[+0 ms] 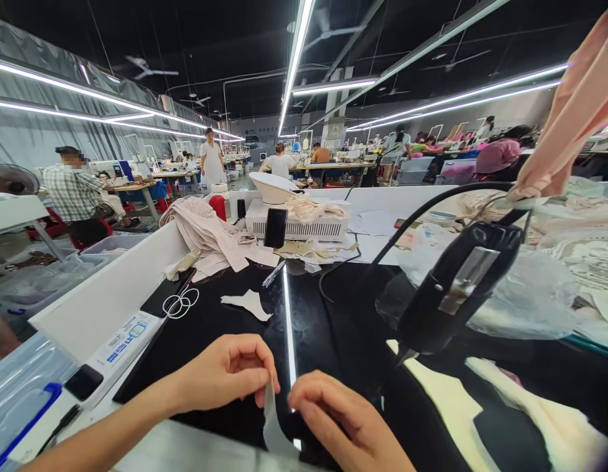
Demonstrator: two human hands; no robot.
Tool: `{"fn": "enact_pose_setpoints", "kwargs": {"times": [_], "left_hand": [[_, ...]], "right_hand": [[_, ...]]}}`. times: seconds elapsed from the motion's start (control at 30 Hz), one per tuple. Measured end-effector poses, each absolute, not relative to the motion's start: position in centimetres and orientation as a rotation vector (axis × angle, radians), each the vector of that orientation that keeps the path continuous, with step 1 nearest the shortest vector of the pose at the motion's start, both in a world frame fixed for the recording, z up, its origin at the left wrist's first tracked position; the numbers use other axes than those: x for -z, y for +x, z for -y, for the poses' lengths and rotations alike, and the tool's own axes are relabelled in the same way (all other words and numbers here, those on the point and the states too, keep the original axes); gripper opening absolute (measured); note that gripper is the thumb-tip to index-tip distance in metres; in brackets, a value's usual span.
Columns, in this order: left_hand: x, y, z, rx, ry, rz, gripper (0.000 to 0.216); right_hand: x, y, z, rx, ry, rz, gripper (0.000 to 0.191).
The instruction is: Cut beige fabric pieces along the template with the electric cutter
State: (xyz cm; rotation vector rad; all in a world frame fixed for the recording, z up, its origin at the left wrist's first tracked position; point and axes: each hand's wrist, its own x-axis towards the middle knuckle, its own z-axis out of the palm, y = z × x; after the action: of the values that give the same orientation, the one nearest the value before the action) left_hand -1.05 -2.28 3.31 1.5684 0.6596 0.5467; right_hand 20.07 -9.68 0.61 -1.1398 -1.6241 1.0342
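Observation:
My left hand (225, 370) and my right hand (341, 419) meet low in the middle of the view, over a glossy black worktop (333, 314). Both pinch a thin pale strip of fabric (274, 429) that hangs down between them. The left thumb and forefinger hold its upper end; the right fingers are curled closed against its right edge. A black hot-air tool (456, 282) hangs nose down to the right of my hands, its cable arching leftwards.
A small white fabric piece (247, 303), a white cord loop (181, 303), a heap of beige cloth (206, 239) and a white machine (294, 219) lie farther back. Clear plastic bags (525, 288) sit right. Cream fabric pieces (451, 406) lie near right. Other workers sit at distant tables.

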Motion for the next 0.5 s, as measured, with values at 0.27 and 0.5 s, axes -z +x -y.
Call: {"fn": "enact_pose_setpoints", "kwargs": {"times": [0.27, 0.5], "left_hand": [[-3.8, -1.2, 3.1, -0.515, 1.541, -0.388, 0.023], [-3.2, -1.5, 2.0, -0.558, 1.622, -0.625, 0.026]], "right_hand": [[0.1, 19.4, 9.6, -1.079, -1.06, 1.721, 0.025], [0.2, 19.4, 8.7, -0.993, -1.316, 1.693, 0.021]]}}
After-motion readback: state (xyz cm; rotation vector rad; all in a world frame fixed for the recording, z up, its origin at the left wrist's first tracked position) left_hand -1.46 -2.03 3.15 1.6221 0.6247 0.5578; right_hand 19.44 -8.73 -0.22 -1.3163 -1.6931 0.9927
